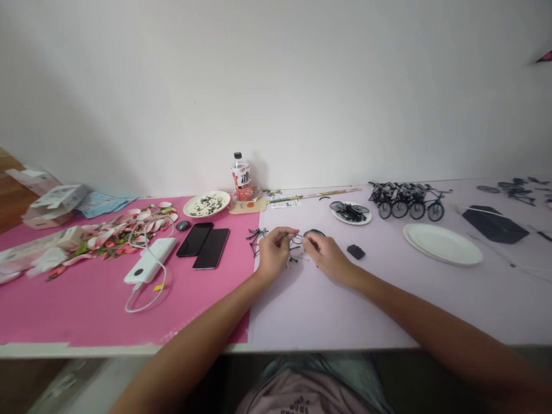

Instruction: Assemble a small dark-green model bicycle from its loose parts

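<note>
My left hand (pixel 275 252) and my right hand (pixel 325 256) are close together over the pale part of the table, fingers pinched. Between their fingertips is a thin ring-shaped piece (pixel 295 239); both hands seem to meet it, though the exact grip is too small to make out. A dark wheel (pixel 314 233) lies just behind my right fingers. Dark bicycle frame parts (pixel 255 234) sit left of my left hand, and small black pieces (pixel 294 259) lie between the wrists. To the right of my right hand is a small black block (pixel 356 252).
Several assembled miniature bicycles (pixel 405 201) stand at the back right, beside a plate of black parts (pixel 367 217). White plates (pixel 444 244) and a dark box (pixel 494 224) lie right. Left are two phones (pixel 211 248), a power bank (pixel 150 261), petals (pixel 125 230) and a bottle (pixel 242 178).
</note>
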### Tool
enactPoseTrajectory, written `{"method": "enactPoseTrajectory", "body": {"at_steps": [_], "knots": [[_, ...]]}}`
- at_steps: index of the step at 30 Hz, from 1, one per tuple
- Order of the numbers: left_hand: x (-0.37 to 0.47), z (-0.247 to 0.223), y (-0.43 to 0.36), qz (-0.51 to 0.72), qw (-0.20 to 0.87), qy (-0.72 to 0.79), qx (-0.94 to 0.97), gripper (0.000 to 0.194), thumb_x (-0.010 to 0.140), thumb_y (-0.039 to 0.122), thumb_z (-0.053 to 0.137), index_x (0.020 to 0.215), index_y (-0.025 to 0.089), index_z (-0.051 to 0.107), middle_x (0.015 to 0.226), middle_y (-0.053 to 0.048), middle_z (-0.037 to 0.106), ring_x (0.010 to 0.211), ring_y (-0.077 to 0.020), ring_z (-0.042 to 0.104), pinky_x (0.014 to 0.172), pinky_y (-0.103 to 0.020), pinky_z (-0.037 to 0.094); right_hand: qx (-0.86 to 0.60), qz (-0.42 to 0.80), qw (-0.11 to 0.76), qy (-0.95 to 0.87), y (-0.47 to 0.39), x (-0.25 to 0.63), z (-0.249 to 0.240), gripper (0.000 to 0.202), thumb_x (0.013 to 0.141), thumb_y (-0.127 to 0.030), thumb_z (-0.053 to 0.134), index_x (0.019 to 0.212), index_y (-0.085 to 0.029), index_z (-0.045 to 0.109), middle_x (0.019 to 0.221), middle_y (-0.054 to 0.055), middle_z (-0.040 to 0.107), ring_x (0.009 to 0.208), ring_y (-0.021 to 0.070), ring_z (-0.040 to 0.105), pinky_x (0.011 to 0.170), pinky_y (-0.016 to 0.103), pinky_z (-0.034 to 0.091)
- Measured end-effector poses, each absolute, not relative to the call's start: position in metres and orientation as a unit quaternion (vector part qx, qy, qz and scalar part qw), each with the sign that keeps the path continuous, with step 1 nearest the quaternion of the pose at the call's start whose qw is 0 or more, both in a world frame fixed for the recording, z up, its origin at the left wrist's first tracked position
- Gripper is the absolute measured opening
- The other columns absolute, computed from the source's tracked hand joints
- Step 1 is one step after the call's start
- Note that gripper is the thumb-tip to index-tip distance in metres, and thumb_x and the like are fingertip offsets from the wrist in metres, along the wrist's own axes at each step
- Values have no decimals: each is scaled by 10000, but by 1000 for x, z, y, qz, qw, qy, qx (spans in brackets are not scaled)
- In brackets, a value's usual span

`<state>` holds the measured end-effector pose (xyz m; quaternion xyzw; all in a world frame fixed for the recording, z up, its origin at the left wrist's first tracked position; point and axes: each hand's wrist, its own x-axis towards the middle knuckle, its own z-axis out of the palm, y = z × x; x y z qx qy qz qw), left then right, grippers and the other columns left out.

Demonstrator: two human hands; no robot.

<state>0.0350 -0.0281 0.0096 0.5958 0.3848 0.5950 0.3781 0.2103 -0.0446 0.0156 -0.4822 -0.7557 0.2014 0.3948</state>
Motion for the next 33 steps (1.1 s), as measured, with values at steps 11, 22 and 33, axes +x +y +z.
{"method": "enactPoseTrajectory", "body": {"at_steps": [11,22,33], "knots": [[37,15,-30,604,443,398,530,176,840,315,761,901,154,725,963,-134,824,809,-228,793,505,-219,515,-475,153,361,-788,-38,211,7,537,1095,-569,394,729,-220,575,537,19,579,494,174,552,545,297,384],[37,11,-27,592,416,386,572,113,880,259,697,933,164,728,1034,-122,823,908,-228,795,569,-226,557,-452,592,363,-560,-43,203,14,559,954,-732,511,682,-257,396,465,-95,285,433,133,404,482,260,335],[34,12,-24,579,448,396,554,325,886,432,766,1065,164,725,1083,-148,819,1006,-260,787,541,-202,532,-445,20,377,-812,-35,221,5,265,1091,-348,504,1102,-232,743,997,79,787,855,218,706,719,306,484]]}}
